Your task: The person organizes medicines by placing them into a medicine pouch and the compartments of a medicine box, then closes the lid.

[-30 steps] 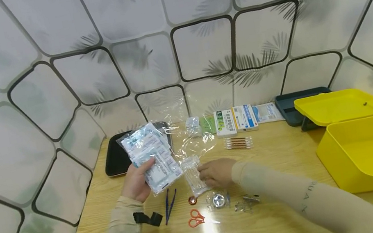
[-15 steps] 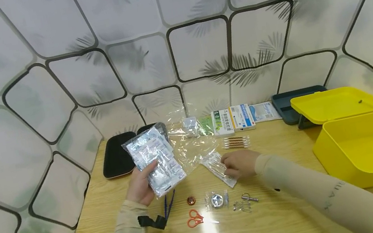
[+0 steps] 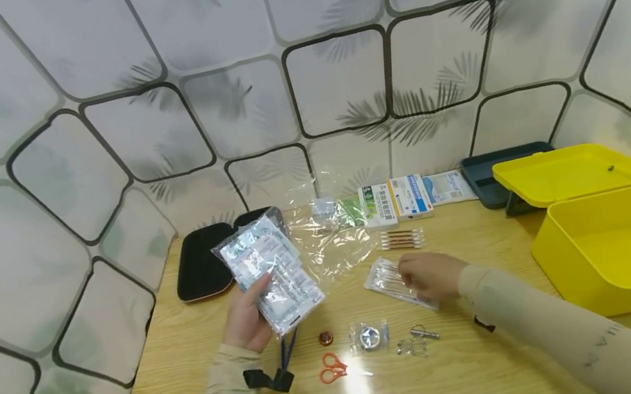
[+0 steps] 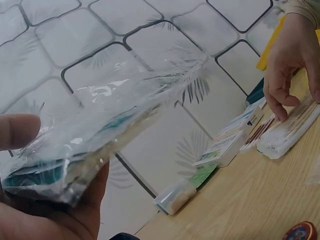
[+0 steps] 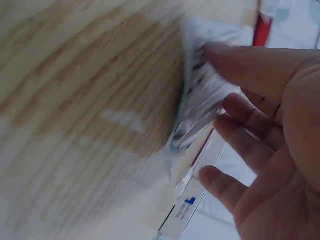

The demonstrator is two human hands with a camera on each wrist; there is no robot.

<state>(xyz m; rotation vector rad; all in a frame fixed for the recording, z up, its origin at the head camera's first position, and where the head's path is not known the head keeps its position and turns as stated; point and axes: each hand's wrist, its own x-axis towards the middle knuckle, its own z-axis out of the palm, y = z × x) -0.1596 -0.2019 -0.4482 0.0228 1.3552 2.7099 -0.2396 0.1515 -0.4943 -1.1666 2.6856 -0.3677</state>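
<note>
My left hand (image 3: 247, 323) grips a clear plastic bag of white and blue packets (image 3: 270, 261), raised above the table, with the thumb across its front. In the left wrist view, this bag's loose clear end stretches away from the hand. My right hand (image 3: 436, 276) pinches a small clear bag of cotton swabs (image 3: 385, 279) at the middle of the table, its fingers over the bag's right side. The right wrist view has the thumb lying on the swab bag (image 5: 210, 82), partly blurred. A loose row of brown-stick swabs (image 3: 402, 239) lies just behind.
Orange scissors (image 3: 332, 368), a small red round tin (image 3: 326, 338), a wrapped roll (image 3: 369, 337) and safety pins (image 3: 412, 347) lie in front. Medicine boxes (image 3: 378, 206) line the back. An open yellow box (image 3: 628, 247) stands right, a black case (image 3: 203, 262) left.
My right hand has moved right with the swab bag, out from near the left hand's bag, and the swab bag has turned. The left hand still holds its bag, shifted slightly right.
</note>
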